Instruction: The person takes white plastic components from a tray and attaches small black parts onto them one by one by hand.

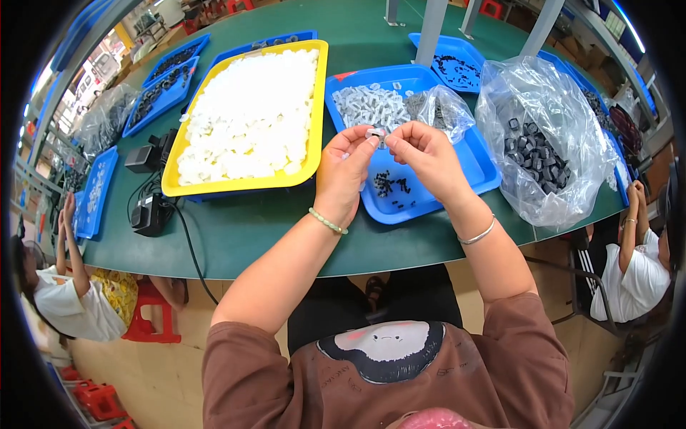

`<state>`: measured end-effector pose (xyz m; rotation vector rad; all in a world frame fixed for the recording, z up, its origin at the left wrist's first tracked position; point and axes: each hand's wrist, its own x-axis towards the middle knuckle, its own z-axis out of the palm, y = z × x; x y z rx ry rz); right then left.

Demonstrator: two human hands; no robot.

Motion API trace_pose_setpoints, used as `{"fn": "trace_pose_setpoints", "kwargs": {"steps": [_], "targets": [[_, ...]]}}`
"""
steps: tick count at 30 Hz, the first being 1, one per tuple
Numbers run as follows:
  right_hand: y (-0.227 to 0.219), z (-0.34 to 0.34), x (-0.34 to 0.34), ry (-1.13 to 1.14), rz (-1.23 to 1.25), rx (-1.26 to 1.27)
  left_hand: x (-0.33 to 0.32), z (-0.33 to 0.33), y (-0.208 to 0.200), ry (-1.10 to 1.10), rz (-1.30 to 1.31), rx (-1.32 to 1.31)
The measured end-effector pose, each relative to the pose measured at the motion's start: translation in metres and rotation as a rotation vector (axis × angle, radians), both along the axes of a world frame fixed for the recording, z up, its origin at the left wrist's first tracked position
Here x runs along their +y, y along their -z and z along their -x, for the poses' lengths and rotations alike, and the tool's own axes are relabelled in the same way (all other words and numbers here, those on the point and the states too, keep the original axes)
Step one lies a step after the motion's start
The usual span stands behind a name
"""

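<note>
Fingertips of my left hand and my right hand meet above a blue tray. Between them is a small clear plastic piece with a dark spot at its lower edge. The left thumb and fingers pinch its left side, while my right thumb and forefinger close at its right side. Behind the hands, a heap of clear plastic pieces lies in the tray's far part, beside a plastic bag of small grey parts. Small black parts are scattered in the near part.
At left stands a yellow tray heaped with white pieces, near black adapters with a cable. A clear bag of black blocks lies at right. Grey metal posts rise behind. Other people sit at both sides of the green table.
</note>
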<state>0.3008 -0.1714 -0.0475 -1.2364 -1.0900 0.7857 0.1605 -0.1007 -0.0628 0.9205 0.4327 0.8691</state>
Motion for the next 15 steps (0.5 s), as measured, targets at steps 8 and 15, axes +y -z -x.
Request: {"fn": "trace_pose_setpoints", "kwargs": {"steps": [8,15], "targets": [[0.009,0.007,0.001,0.136,-0.099,-0.093,-0.004,0.0,0.0,-0.03,-0.046,0.076],[0.008,-0.004,0.0,0.066,-0.069,-0.065,0.002,0.004,0.006,0.079,-0.047,0.065]]}}
